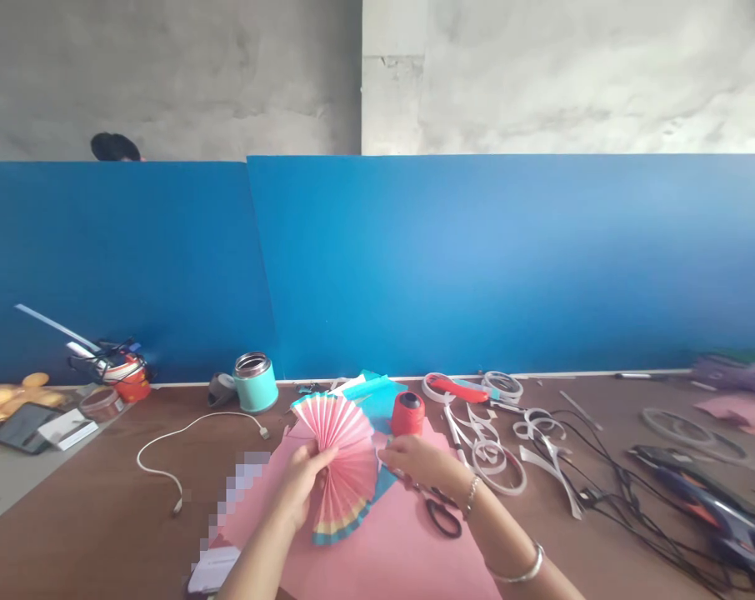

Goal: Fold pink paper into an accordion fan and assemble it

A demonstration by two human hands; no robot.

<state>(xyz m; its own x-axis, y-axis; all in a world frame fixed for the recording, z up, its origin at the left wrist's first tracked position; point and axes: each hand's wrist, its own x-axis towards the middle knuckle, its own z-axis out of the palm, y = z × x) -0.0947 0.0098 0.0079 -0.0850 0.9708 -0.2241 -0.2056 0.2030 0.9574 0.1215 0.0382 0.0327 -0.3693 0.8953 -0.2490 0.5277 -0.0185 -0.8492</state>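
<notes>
A pink pleated paper fan with a striped lower rim is spread open above a pink paper sheet. My left hand pinches the fan at its middle left. My right hand is closed at the fan's right edge, fingers pinched on it. A red spool of thread stands just behind the fan. Black-handled scissors lie under my right wrist.
A teal metal-lidded jar and a white cable lie to the left. White tape rolls and curled paper strips and black cables spread to the right. A glue gun lies far right. A blue partition backs the table.
</notes>
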